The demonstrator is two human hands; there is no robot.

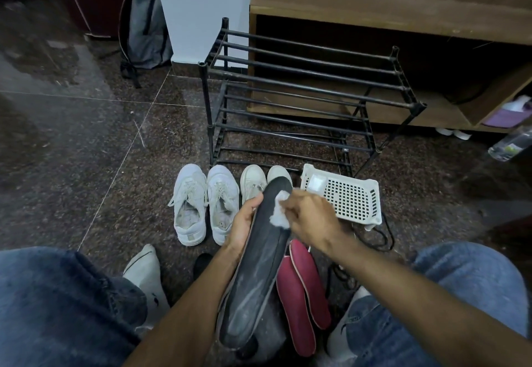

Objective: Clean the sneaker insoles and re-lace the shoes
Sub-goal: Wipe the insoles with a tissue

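Bracing the black insole (259,274) in the curled left hand (244,224) steadies it while the right hand (309,217) pinches a white wipe (280,212) against its toe end

Four sneakers (222,202) – three insoles (256,268).

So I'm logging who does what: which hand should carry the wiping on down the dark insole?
The right hand. It already pinches the white wipe against the dark insole near its toe end, while the left hand grips the insole's edge and steadies it.
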